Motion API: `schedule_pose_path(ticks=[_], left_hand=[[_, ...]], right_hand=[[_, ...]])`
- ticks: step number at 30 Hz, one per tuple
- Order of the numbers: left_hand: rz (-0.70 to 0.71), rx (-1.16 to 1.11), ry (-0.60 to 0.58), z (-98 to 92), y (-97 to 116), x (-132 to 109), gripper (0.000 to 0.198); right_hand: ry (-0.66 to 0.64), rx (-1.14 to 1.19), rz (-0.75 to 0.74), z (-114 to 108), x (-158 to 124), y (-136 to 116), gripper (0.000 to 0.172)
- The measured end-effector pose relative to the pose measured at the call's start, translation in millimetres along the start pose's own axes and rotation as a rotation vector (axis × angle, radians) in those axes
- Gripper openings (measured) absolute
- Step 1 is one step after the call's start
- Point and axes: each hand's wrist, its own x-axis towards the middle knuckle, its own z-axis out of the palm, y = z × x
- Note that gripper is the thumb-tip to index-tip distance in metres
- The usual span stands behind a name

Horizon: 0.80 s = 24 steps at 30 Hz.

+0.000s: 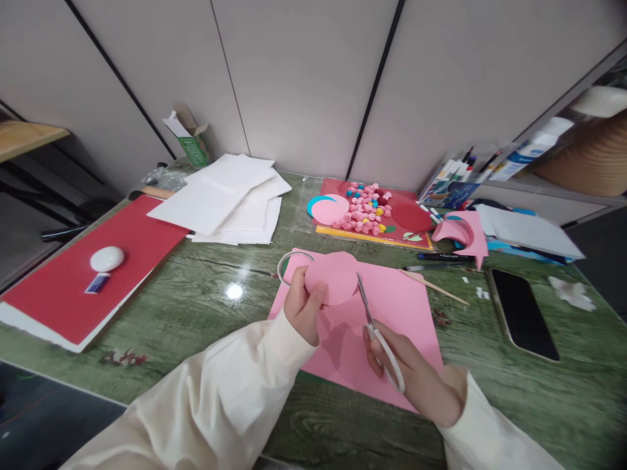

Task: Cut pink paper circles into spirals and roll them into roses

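Your left hand (304, 307) pinches a round pink paper disc (333, 277); your right hand (416, 372) grips white-handled scissors (379, 333) above a pink paper sheet (401, 307), near the green surface's (206, 294) front edge.

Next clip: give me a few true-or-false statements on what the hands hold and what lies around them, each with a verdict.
1. The left hand holds a pink disc. True.
2. The right hand holds a pen. False: it holds scissors, blades pointing toward the disc.
3. A phone lies on the table, right of the pink sheet. True.
4. The white oval thing lies on the pink sheet. False: it lies on the red board at the left.
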Motion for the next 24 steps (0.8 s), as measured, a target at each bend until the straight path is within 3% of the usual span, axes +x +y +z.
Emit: schedule_pose_path(ticks=[6, 10, 24], left_hand=[[-0.010, 0.015, -0.086, 1.9, 5.9, -0.8, 0.036], [-0.030, 0.034, -0.139, 0.7, 6.8, -1.7, 0.031], [-0.021, 0.004, -0.080, 0.7, 1.7, -0.9, 0.041]], right_hand=[[-0.009, 0.028, -0.017, -0.3, 0.7, 1.5, 0.029], [0.009, 0.021, -0.032, 0.0, 1.5, 6.1, 0.030], [0.011, 0.013, -0.020, 0.6, 0.8, 1.0, 0.033]])
